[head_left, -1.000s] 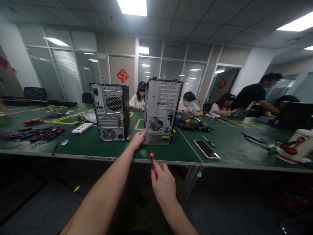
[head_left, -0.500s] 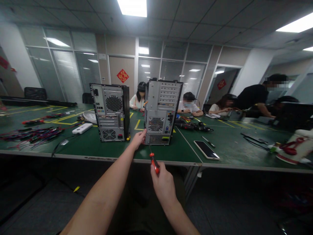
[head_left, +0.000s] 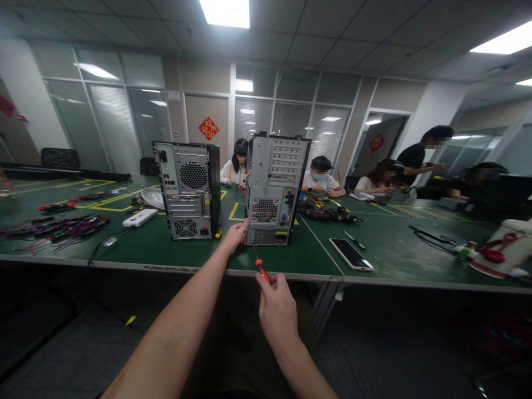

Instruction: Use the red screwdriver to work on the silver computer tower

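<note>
In the head view, just right of centre in the frame, see the taller computer case (head_left: 261, 166) standing upright with rear panel toward the camera, on the green table (head_left: 307, 261). At its lower left edge, find the left hand (head_left: 235, 238) touching, as if bracing, with fingertips partly hidden; cannot tell how tightly closed. Below, at lower centre, see the right hand (head_left: 279, 307) closed round the handle of a red-and-black screwdriver (head_left: 259, 264), with shaft pointing up to the case's bottom left corner. Likely in hand: driver work at that corner; cannot tell whether seated in a screw or turning. Seems to call for lining up shaft and fastener, pressing lightly and bracing the case against tipping or sliding. Left of centre, note a shorter computer case (head_left: 172, 172), upright, apart from both hands. Right of centre, note a phone (head_left: 350, 254) lying flat; at far left, a heap of wires (head_left: 68, 228). Across the table, see a seated person (head_left: 323, 178), well apart from the work.
</note>
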Demonstrator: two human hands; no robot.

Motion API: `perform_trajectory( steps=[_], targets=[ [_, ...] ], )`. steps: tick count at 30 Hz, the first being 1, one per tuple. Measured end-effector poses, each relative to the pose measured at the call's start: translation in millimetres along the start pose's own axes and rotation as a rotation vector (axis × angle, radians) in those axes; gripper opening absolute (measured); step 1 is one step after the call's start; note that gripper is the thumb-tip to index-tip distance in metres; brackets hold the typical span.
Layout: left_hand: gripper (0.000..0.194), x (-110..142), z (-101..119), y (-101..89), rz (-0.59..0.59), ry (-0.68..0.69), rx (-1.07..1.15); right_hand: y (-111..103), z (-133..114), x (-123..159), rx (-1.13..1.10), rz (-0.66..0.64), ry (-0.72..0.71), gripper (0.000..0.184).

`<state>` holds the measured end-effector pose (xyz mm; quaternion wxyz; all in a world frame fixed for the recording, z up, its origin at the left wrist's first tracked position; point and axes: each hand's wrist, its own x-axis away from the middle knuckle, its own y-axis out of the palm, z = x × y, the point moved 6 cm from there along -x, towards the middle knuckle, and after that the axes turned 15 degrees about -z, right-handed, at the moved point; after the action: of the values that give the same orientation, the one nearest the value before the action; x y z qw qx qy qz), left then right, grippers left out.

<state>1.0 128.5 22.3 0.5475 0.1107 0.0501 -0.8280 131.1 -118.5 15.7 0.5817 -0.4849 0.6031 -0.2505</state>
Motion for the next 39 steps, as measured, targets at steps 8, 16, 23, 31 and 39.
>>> perform_trajectory(
  steps=[8,16,23,31,39],
  targets=[
    [0.072,0,0,0.1,-0.004,0.007,-0.007,3,10,-4,-0.342,-0.029,0.102,0.026],
    [0.075,-2,-2,0.0,-0.010,0.012,-0.005,3,11,-4,-0.254,0.003,0.072,0.032],
    [0.071,0,1,0.2,-0.007,0.006,-0.002,-1,2,-1,-0.020,0.053,-0.022,0.042],
    [0.069,-1,-1,-0.3,-0.007,0.004,0.016,3,13,-6,-0.472,-0.032,0.127,0.026],
    [0.071,-1,-2,0.1,-0.010,0.009,0.006,11,17,-7,-0.491,-0.080,0.179,0.029]
  ],
)
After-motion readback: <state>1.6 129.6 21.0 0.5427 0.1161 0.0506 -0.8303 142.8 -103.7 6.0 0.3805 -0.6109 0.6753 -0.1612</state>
